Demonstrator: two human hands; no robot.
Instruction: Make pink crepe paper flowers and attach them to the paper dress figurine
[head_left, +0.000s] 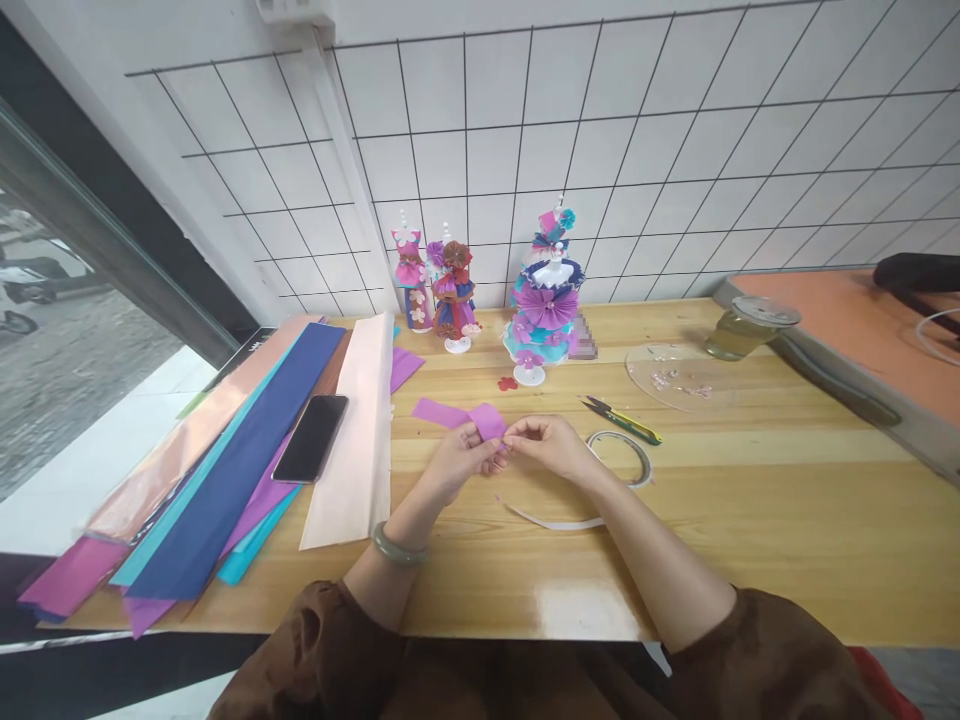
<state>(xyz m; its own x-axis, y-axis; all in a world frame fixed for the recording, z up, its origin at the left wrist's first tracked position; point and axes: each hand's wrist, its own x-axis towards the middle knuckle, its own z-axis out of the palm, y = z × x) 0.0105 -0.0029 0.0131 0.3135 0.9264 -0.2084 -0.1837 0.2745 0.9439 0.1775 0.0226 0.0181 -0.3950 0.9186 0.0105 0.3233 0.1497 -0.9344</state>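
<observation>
A strip of purple crepe paper (442, 412) is held above the middle of the table, its right part curled over. My left hand (463, 460) is closed on the strip near its curled end. At that same end, the thumb and fingertips of my right hand (546, 445) pinch the paper's edge. Behind my right wrist lies a roll of white tape (643, 462), with a loose tape tail (559, 524) curving out under the forearm. Yellow-green thread snips (622, 420) lie just beyond the roll. A small red paper flower (507, 383) rests past my hands.
Small mannequins in paper dresses (549, 310) stand along the tiled wall. Stacked crepe paper sheets (217, 470) and a phone (310, 438) cover the left side. At right are a clear plate of small beads (675, 380) and a lidded cup (742, 328).
</observation>
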